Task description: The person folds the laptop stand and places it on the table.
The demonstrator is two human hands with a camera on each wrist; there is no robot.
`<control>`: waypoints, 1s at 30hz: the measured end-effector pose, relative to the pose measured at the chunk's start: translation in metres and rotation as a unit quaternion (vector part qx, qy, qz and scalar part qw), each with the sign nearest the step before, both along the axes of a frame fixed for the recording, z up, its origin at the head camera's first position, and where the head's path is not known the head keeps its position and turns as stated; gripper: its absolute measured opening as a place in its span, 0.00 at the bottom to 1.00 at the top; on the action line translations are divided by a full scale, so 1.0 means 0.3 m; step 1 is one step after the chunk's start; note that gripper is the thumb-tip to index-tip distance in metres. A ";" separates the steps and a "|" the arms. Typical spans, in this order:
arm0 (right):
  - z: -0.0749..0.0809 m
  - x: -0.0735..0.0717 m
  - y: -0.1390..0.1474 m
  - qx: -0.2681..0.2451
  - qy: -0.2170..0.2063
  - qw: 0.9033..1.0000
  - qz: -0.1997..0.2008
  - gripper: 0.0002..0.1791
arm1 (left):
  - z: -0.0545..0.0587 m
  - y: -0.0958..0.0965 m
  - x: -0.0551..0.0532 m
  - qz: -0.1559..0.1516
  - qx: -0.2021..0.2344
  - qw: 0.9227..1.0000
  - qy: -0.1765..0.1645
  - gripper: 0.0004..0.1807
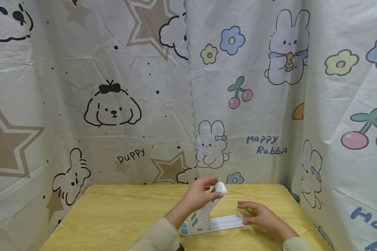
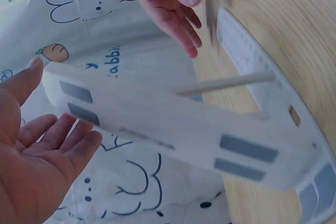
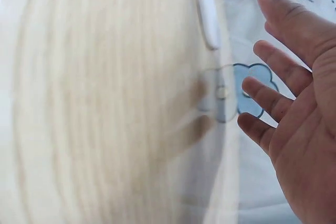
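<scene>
Left hand [image 1: 198,194] at raised top panel of white folding stand [image 1: 207,214] on wooden table [image 1: 119,216] — fingers loosely extended, firm grip not confirmable. Right hand [image 1: 260,215] spread flat, fingertips at the base end. Right wrist view blurred — contact unclear.

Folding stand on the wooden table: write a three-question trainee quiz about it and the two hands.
1. True or false: the upper panel of the white folding stand is tilted up off its base.
2. Which hand is at the raised end of the panel: A) left hand, B) right hand?
3. Fill in: the stand sits on a ____ table.

Key: 1 true. 2 A. 3 wooden; the right hand lies with straight fingers at the base's far end, though contact cannot be confirmed.
</scene>
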State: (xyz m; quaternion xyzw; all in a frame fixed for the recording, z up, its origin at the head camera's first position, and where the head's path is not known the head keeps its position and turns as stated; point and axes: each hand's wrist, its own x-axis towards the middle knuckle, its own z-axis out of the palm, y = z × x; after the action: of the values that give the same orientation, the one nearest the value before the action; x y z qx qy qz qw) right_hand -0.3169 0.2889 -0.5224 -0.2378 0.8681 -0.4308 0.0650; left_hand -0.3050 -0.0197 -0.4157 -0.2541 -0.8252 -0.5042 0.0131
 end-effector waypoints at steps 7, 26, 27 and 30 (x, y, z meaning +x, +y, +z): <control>-0.041 0.001 0.010 0.009 -0.043 0.999 0.000 0.34 | 0.005 0.044 0.005 0.016 0.026 0.999 -0.024 0.35; -0.056 -0.018 0.023 0.057 -0.022 0.998 0.008 0.24 | 0.035 0.067 0.004 0.022 -0.029 0.999 0.010 0.28; -0.056 -0.015 0.020 0.054 -0.026 0.998 0.003 0.23 | 0.033 0.064 0.000 0.016 -0.028 0.999 0.008 0.28; -0.054 -0.001 0.009 0.054 -0.035 0.998 -0.006 0.17 | 0.025 0.052 -0.014 -0.005 -0.023 1.000 0.003 0.27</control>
State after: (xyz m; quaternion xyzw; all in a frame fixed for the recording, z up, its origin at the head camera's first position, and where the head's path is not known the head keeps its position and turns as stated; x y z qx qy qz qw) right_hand -0.3172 0.2916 -0.5385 -0.2135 0.8885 -0.3922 0.1054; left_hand -0.3092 -0.0041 -0.4084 -0.2602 -0.8352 -0.4845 0.0070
